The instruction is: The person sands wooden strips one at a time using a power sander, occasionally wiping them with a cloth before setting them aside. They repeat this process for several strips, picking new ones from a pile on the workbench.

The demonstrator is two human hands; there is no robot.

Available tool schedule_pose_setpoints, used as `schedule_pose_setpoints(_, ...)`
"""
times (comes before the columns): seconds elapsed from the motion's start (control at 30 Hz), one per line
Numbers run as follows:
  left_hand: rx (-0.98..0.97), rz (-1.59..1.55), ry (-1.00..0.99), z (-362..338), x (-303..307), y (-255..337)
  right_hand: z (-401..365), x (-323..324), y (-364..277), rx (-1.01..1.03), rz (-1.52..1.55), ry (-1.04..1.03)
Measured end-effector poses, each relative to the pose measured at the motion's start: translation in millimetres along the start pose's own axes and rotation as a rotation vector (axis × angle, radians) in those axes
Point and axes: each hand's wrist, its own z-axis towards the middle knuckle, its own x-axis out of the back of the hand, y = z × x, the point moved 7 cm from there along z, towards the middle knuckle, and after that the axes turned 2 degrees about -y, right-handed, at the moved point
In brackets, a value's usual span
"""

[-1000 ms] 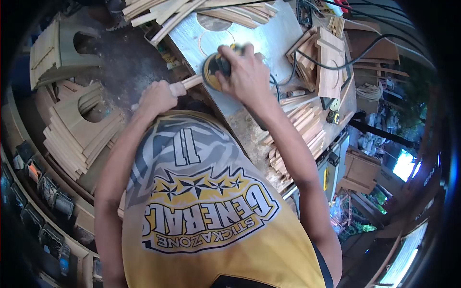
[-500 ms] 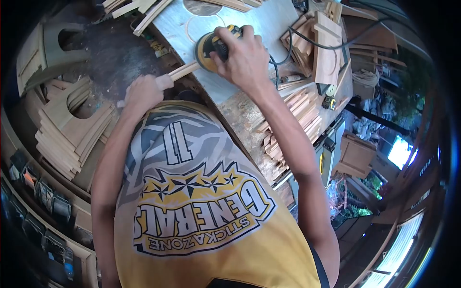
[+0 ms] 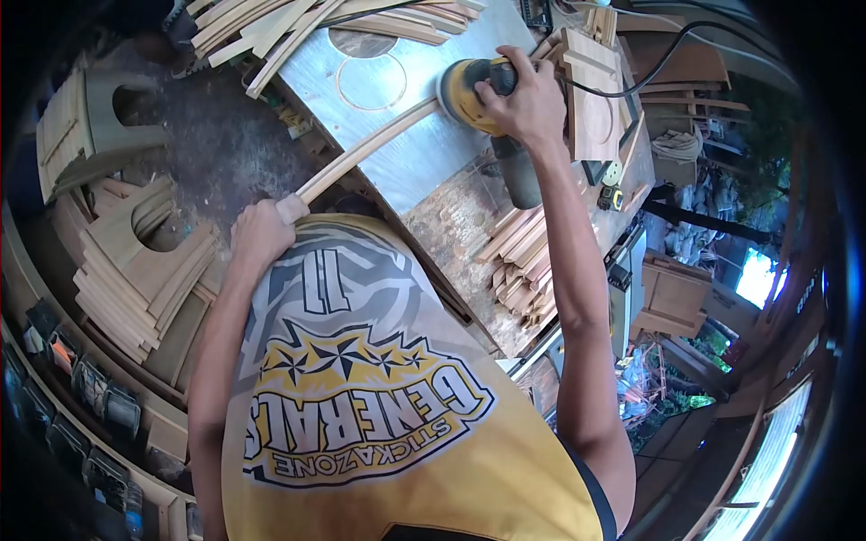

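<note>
My right hand (image 3: 530, 101) is wrapped round a yellow and black orbital sander (image 3: 469, 95), with its dark dust canister (image 3: 516, 176) hanging toward me. The sander's pad meets the far end of a narrow, slightly curved wooden strip (image 3: 365, 149). Closed on the strip's near end is my left hand (image 3: 262, 233), close to my waist, with some pale wrapping at the fingers. Between the hands the strip slants across the edge of a worktable with a pale metallic sheet (image 3: 397, 176) on top. A circle is marked on the sheet near the sander.
Loose wooden strips (image 3: 271, 36) lie across the table's far left corner. Short wood pieces (image 3: 525, 270) are piled on the right side, near a tape measure (image 3: 611, 197). A black cable (image 3: 631, 88) runs off right. Cut curved panels (image 3: 135, 261) are stacked at left.
The sander has moved right and away from my left hand, toward the strip's far end, exposing more of the strip. My left hand has shifted slightly down and toward me.
</note>
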Motion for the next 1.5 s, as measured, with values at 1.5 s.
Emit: schedule_pose_setpoints(1.5, 0.029, -0.089, -0.007, -8, -11, 8, 27, -31, -29, 0.129, 0.006, -0.090)
